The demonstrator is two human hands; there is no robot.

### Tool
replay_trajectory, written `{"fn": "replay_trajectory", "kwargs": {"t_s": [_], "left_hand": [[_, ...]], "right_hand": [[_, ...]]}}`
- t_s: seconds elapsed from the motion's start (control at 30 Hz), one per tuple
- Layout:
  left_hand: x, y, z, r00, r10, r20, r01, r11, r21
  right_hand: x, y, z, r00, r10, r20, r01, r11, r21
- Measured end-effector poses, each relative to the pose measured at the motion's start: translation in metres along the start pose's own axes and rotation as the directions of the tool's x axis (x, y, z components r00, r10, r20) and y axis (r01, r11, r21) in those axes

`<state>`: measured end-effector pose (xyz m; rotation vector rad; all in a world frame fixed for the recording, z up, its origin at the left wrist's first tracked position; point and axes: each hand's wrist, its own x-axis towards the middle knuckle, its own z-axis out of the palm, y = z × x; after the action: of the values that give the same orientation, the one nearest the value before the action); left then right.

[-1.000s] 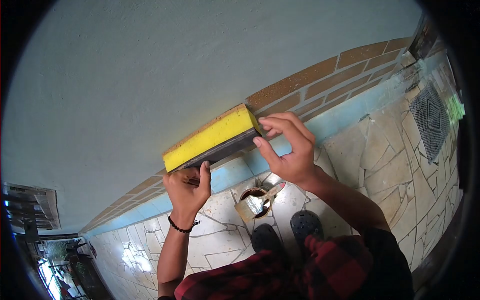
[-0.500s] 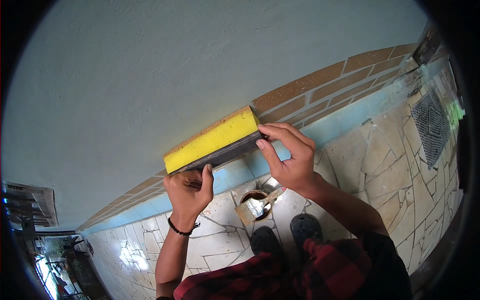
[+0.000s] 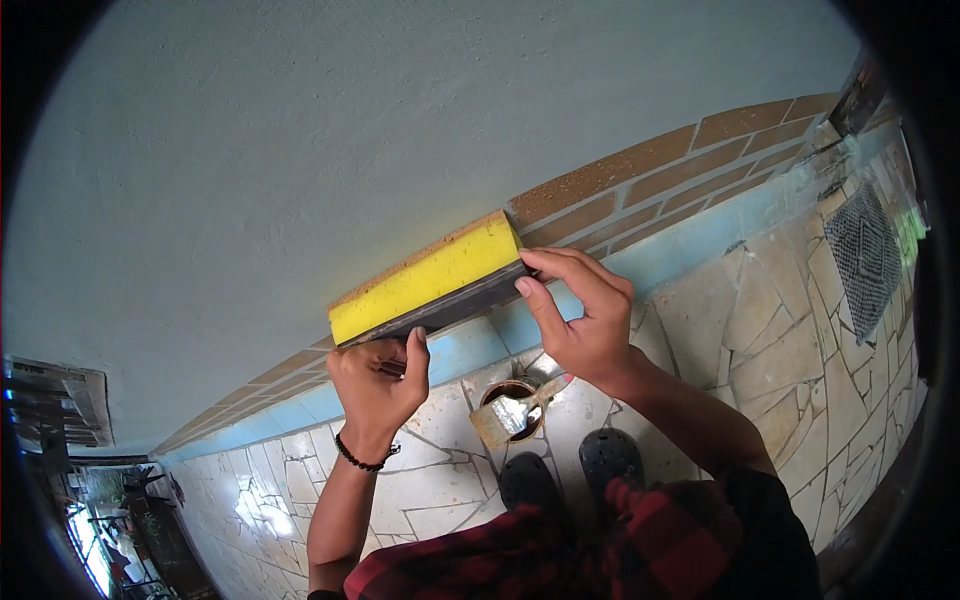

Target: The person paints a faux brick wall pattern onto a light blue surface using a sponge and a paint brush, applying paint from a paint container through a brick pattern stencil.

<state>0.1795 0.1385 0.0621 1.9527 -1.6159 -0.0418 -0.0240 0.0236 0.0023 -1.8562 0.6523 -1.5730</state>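
A long yellow sponge block with a black backing (image 3: 430, 282) is held lengthwise against the grey wall (image 3: 300, 150), its wall-side edge stained brown. My left hand (image 3: 380, 385) grips the backing near its left end, thumb on top and fingers curled beneath. At the right end, my right hand (image 3: 585, 305) pinches the block's corner between thumb and fingers. Brown brick shapes (image 3: 655, 165) with pale joint lines run along the wall on both sides of the block. Whatever lies on the wall behind the sponge is hidden.
Below my hands, a flat paintbrush (image 3: 515, 412) rests across an open can of brown paint (image 3: 528, 385) on the stone-patterned floor (image 3: 430, 490). My dark clogs (image 3: 612, 455) stand close by it. A light blue band (image 3: 690, 245) edges the wall's foot; a grey mat (image 3: 862, 260) lies right.
Almost nothing differs. Both hands and the sponge block keep their place against the wall, with only a very slight shift of the view.
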Motion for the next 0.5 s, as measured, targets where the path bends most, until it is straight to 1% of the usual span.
{"fn": "replay_trajectory", "kwargs": {"t_s": [0.07,0.27,0.37,0.47,0.5], "left_hand": [[-0.0002,-0.0001,0.0013,1.000,-0.005,-0.016,0.004,0.999,-0.037],[-0.0004,0.0012,-0.0003,1.000,0.013,-0.009,-0.013,1.000,0.009],[-0.0017,-0.0010,0.0010,1.000,-0.021,0.002,0.021,0.999,0.024],[-0.0016,-0.0004,0.0004,1.000,0.002,-0.001,-0.002,0.999,0.041],[-0.0018,-0.0009,0.0009,1.000,-0.014,-0.003,0.014,1.000,0.022]], "right_hand": [[0.0003,0.0000,0.0000,1.000,-0.008,-0.002,0.008,1.000,-0.005],[0.0013,-0.0008,-0.0001,1.000,-0.005,0.006,0.005,1.000,-0.004],[0.0024,-0.0005,-0.0002,1.000,-0.016,0.010,0.016,1.000,-0.006],[0.0033,-0.0017,-0.0015,1.000,-0.001,0.019,0.000,1.000,0.004],[0.0034,-0.0015,-0.0018,1.000,-0.003,0.020,0.003,1.000,0.000]]}}
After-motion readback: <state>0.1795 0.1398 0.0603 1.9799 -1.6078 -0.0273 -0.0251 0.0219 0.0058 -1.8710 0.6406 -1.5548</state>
